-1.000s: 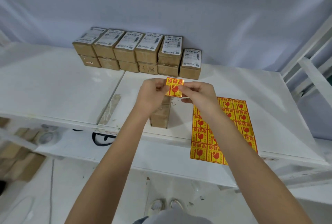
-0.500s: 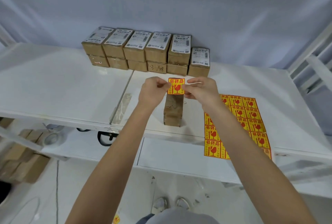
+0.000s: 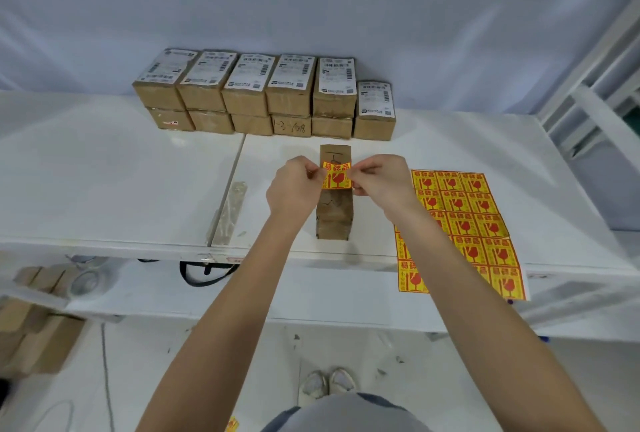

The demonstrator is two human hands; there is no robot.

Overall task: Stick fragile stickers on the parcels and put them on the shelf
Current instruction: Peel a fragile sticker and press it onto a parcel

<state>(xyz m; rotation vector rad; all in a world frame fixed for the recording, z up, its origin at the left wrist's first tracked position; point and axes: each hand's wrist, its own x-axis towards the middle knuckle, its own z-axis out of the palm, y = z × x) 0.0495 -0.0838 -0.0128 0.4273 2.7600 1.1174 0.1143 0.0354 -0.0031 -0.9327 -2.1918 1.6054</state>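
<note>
While both hands hold 1 peeled sticker (image 3: 336, 175) taut over the lone parcel (image 3: 334, 209), the head view, the only view, shows the task near its start: the left hand (image 3: 294, 185) pinches the sticker's left edge and the right hand (image 3: 379, 182) pinches its right edge, each with fingers curled tight round the corner, and whether the sticker already touches the cardboard I cannot tell; the parcel stands near the front edge of the white table (image 3: 121, 189), between the 2 wrists, a narrow brown box of creased, taped card with a scuffed top face; just to its right lies the sticker sheet (image 3: 460, 220), glossy yellow squares printed with a red goblet, its near end hanging over the table edge; against the back wall waits a stack of parcels (image 3: 263, 92), 11 boxes as far as I can count, 2 tiers in 5 columns and 1 single box at the right end, the upper ones topped with white barcode labels, none showing a yellow sticker, so by my judgement nearly all the sticking and all the shelving remain; a white shelf frame (image 3: 602, 85) rises at the far right
</note>
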